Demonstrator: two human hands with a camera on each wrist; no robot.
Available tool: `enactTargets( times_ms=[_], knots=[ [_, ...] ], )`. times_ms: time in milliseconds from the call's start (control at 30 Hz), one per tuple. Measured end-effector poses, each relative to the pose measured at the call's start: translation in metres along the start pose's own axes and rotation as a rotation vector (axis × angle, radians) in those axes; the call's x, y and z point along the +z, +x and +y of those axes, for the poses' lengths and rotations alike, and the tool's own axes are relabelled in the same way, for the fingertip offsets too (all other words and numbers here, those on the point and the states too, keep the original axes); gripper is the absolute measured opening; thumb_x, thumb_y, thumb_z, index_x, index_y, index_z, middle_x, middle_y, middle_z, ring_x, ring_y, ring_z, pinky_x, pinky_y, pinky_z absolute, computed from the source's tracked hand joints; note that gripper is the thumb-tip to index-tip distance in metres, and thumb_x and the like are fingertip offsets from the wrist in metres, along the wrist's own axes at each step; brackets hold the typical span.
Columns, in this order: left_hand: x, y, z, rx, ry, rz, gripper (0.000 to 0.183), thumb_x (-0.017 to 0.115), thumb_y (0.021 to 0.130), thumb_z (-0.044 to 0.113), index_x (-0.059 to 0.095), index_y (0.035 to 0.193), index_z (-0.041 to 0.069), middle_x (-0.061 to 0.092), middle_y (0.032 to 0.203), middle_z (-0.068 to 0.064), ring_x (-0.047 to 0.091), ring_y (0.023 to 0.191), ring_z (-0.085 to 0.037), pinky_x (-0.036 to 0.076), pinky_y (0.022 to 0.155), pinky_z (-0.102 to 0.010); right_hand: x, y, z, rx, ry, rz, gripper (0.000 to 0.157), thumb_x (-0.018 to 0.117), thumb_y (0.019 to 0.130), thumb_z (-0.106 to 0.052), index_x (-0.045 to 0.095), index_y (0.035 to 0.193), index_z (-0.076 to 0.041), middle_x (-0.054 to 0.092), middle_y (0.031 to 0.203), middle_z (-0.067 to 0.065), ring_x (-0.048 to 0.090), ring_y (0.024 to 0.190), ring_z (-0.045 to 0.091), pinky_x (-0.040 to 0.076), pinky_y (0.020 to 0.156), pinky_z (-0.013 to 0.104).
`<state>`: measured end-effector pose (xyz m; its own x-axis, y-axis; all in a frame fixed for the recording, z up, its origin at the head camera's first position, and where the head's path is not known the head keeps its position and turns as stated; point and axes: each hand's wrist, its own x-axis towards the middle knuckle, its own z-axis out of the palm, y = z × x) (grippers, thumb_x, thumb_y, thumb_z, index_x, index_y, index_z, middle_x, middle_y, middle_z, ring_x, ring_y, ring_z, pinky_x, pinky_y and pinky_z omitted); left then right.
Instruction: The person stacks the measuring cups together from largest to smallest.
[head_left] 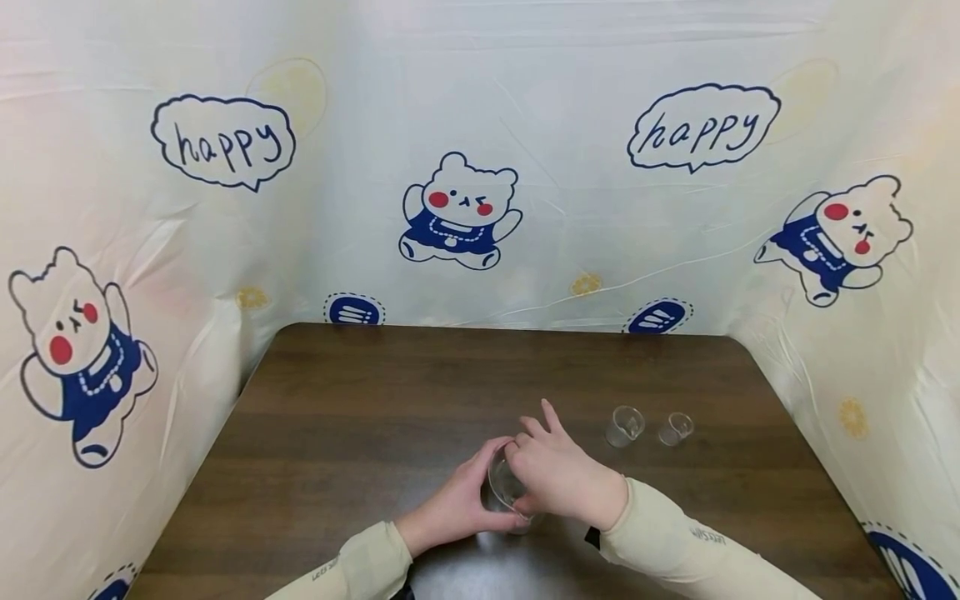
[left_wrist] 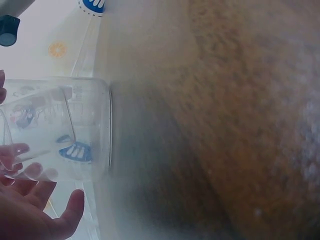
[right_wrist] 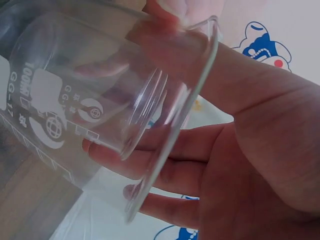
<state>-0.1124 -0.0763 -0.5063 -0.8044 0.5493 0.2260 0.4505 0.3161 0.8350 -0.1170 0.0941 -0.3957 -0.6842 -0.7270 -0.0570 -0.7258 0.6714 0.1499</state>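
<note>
- Curling round a large clear glass beaker (left_wrist: pixel 97 120), the left hand (head_left: pixel 467 493) spans its side near the front of the brown wood-grain table (head_left: pixel 360 400); thumb on the near side, fingers on the far side.
- Beaker appears upright on the table; the left-wrist view shows its base by the dark surface.
- Inside it sits a smaller clear glass beaker (right_wrist: pixel 110 125), nested with its rim below the outer one and its base above the outer base, apart from it.
- White printing on the nested glass; "GG-17" legible in the right-wrist view.
- Right hand (head_left: pixel 557 477) bent over the top of the large beaker; thumb and forefinger close together, pinching the nested beaker near its rim. Exact contact blurred by the glass layers. Other fingers spread loosely, the little finger raised.
- To the right, well apart from both hands, two more vessels on the table: a small clear beaker (head_left: pixel 626 427) and, just beside it, a still smaller clear beaker (head_left: pixel 677 428).
- Both forearms in cream sleeves (head_left: pixel 678 537) with small dark lettering.
- Pale fabric backdrop (head_left: pixel 480 92) surrounds the table on three sides, printed with blue-clad white bears, "happy" speech bubbles and yellow citrus slices.
</note>
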Motion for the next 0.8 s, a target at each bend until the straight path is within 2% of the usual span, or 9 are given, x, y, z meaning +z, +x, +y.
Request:
enactTargets(
  times_ms=[433,500,633,800],
  knots=[
    [0.0,0.001,0.001,0.004,0.011,0.0,0.087,0.076,0.071,0.052,0.027,0.14,0.03,0.045,0.133,0.008,0.051,0.111,-0.01,0.044,0.093,-0.033,0.002,0.0,-0.002,0.03,0.028,-0.007,0.054,0.082,0.062,-0.045,0.067,0.099,-0.01,0.066,0.097,0.003,0.051,0.113,0.031,0.027,0.101,0.062],
    [0.0,0.001,0.003,0.005,0.004,0.002,0.087,0.076,0.071,0.049,0.027,0.14,0.029,0.045,0.133,0.006,0.051,0.112,-0.01,0.044,0.093,-0.035,0.003,0.0,-0.003,0.034,0.037,-0.016,0.054,0.082,0.063,-0.045,0.067,0.1,-0.009,0.066,0.099,0.004,0.051,0.114,0.032,0.027,0.101,0.062],
    [-0.007,0.0,0.022,-0.004,-0.011,-0.003,0.084,0.079,0.073,0.038,0.03,0.139,0.021,0.046,0.134,0.002,0.051,0.112,-0.013,0.044,0.093,-0.041,0.003,0.0,-0.003,0.043,0.052,-0.036,0.055,0.083,0.063,-0.045,0.067,0.102,-0.009,0.066,0.103,0.005,0.05,0.117,0.033,0.027,0.101,0.062],
    [-0.006,0.0,0.02,-0.013,-0.017,-0.007,0.085,0.077,0.073,0.043,0.028,0.14,0.025,0.045,0.135,0.004,0.049,0.114,-0.012,0.043,0.094,-0.04,0.003,0.001,-0.004,0.053,0.061,-0.041,0.055,0.084,0.062,-0.043,0.067,0.102,-0.009,0.066,0.103,0.004,0.049,0.117,0.033,0.026,0.102,0.062]
  ],
)
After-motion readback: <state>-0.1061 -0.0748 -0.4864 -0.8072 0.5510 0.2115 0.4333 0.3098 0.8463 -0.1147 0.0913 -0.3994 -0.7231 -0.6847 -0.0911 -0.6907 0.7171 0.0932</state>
